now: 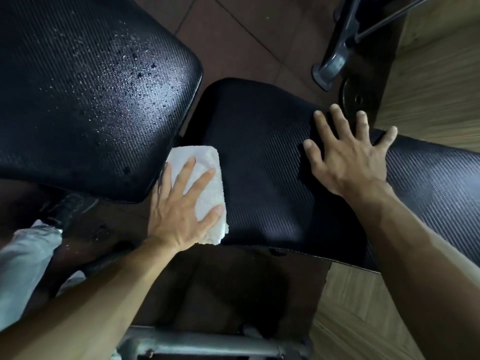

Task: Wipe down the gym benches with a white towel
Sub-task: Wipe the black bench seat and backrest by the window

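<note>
A folded white towel [207, 188] lies on the left edge of a black textured bench seat pad [259, 157]. My left hand [179, 206] presses flat on the towel with fingers spread and straight. My right hand [348, 152] rests on the seat pad's right side, fingers splayed and straight. A second black pad, the bench backrest [78, 87], fills the upper left and is speckled with spray droplets. Its lower corner overlaps the gap beside the towel.
A grey metal machine foot [330, 66] and a dark weight plate [358, 100] stand on the brown floor tiles beyond the seat. Wood-pattern flooring [428, 74] runs along the right. A grey metal frame bar [207, 344] crosses the bottom. Light trousers [23, 261] show at the left.
</note>
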### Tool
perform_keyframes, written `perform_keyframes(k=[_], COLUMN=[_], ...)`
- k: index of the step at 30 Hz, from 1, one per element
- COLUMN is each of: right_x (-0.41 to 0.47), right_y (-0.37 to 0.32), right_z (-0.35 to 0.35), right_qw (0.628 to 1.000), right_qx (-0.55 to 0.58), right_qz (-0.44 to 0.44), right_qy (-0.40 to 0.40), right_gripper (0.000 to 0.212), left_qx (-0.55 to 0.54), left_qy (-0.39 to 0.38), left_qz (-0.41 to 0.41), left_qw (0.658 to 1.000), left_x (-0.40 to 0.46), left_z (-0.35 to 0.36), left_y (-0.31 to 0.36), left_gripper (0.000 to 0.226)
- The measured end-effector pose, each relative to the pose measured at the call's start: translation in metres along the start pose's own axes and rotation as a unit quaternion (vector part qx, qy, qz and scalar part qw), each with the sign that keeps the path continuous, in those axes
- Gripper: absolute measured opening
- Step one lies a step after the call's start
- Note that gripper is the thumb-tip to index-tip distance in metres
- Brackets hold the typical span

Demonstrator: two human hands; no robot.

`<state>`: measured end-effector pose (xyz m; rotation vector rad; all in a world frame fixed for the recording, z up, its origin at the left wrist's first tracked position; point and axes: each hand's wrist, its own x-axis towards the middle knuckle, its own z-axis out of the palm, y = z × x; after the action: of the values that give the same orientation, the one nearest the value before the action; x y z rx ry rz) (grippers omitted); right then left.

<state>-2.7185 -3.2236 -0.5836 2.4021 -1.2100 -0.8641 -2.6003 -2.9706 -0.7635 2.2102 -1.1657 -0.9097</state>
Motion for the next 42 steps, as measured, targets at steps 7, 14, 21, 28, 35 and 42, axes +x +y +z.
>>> perform_keyframes(k=[7,14,21,28,35,42], right_x=[0.000,-0.002,-0.002,0.000,0.000,0.001], right_y=[-0.007,-0.022,-0.022,-0.022,-0.020,-0.020], right_z=[0.000,0.006,0.007,0.006,0.010,0.007], right_qw=[0.999,0.995,0.994,0.994,0.994,0.994], right_qx=[-0.002,-0.033,-0.032,-0.029,-0.019,-0.009], right_qz=[-0.035,-0.095,-0.100,-0.104,-0.105,-0.109], right_qy=[-0.013,-0.022,-0.015,-0.027,-0.002,-0.012], right_gripper=[0.069,0.071,0.073,0.070,0.069,0.069], left_qx=[-0.042,-0.021,-0.043,-0.042,-0.051,-0.072], left_qy=[0.047,-0.002,-0.004,0.012,0.010,0.035], left_qz=[-0.072,-0.132,-0.134,-0.106,-0.044,-0.016], left_qw=[0.995,0.991,0.990,0.993,0.998,0.997], left_x=[-0.012,0.018,0.081,0.148,0.215,0.208], left_z=[0.003,-0.007,-0.017,-0.026,-0.041,-0.039], left_y=[0.017,0.050,0.073,0.090,0.099,0.091], left_gripper=[0.076,0.081,0.076,0.072,0.064,0.055])
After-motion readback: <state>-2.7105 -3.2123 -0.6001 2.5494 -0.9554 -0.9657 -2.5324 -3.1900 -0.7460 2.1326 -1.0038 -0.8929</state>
